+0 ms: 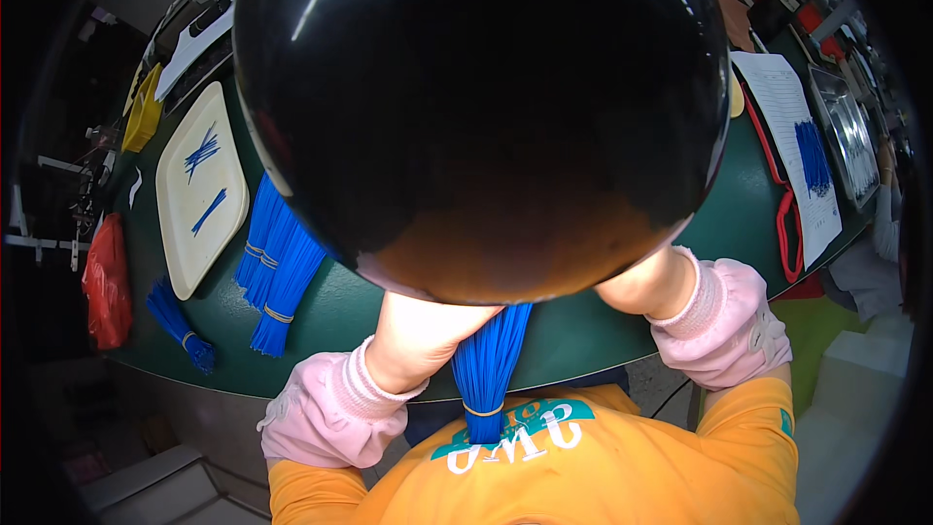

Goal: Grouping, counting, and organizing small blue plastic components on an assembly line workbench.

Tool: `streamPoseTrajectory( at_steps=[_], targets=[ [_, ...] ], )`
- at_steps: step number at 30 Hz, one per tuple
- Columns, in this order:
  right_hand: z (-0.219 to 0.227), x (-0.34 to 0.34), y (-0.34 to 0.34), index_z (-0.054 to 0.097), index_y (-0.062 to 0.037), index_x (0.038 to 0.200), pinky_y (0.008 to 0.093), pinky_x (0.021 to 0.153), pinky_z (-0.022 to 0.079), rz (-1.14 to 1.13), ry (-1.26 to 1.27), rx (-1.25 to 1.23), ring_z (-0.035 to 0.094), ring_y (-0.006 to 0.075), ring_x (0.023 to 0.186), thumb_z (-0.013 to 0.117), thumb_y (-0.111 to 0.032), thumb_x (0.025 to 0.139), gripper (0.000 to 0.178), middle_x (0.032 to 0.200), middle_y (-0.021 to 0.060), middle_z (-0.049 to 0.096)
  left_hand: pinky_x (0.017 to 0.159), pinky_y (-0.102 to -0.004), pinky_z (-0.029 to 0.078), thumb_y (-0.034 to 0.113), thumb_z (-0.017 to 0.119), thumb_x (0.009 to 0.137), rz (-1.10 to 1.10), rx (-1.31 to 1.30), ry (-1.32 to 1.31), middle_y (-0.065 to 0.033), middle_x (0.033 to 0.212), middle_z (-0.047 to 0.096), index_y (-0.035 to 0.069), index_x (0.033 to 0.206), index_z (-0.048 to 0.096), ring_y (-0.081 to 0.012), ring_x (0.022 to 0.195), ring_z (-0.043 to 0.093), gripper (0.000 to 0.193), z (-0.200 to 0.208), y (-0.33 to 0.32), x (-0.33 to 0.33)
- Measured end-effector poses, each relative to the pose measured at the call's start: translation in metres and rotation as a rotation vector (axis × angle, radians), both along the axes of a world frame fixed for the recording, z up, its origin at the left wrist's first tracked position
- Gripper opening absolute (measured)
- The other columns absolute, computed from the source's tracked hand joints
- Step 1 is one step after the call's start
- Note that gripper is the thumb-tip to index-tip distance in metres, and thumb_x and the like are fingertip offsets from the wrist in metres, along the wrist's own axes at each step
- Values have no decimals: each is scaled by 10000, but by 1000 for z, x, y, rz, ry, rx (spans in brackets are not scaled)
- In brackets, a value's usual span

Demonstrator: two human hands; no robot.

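A large glossy black round shape fills the middle of the view and covers the fingers of both hands. Below its lower edge, the wrist and palm side of my left hand show brightly lit. Right beside that hand, a bundle of thin blue wires runs toward my body, tied with a tan band near its end; its far part is hidden. My right hand reaches under the black shape from the right, and what it touches is out of sight. Both wrists wear pink cuffed sleeves.
More banded blue wire bundles lie on the green table, with a smaller bundle farther left. A cream tray holds loose blue pieces. Rightward are a paper sheet with blue wires and a metal tray.
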State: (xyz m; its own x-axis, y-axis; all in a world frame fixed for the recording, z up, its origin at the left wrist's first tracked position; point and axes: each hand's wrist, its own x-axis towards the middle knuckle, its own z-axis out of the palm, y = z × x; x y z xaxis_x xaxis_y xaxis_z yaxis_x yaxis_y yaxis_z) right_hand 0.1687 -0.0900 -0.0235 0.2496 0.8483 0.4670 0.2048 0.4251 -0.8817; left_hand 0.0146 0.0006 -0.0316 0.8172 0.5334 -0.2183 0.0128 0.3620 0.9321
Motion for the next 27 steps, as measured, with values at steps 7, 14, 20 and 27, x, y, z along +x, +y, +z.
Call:
streamPoseTrajectory(
  at_steps=[7,14,20,27],
  targets=[
    [0,1,-3,468,30,1025,226,728,428,-23,-66,-38,540,116,809,388,109,693,350,879,83,545,641,-229,463,10,606,713,30,39,-10,-48,782,583,4,905,537,-116,682,568,204,-1,-3,3],
    [0,4,-4,459,28,1022,227,721,431,-84,-197,-23,541,111,787,438,77,703,323,852,91,548,645,-230,463,11,605,715,-8,80,-10,-56,816,587,0,934,535,-114,697,568,230,-3,-2,2],
    [-1,-1,-2,476,23,1002,225,731,424,-11,39,-55,534,104,795,443,78,684,324,858,93,548,650,-230,462,20,594,721,-14,88,-6,-58,814,589,1,945,536,-117,696,571,232,-5,-1,0],
    [3,1,-4,477,27,1001,218,691,427,-36,-164,-44,541,98,788,416,90,695,318,840,90,558,676,-236,458,34,598,722,-22,97,-24,-56,826,588,0,971,522,-120,718,569,262,-7,-1,-1]
  ],
)
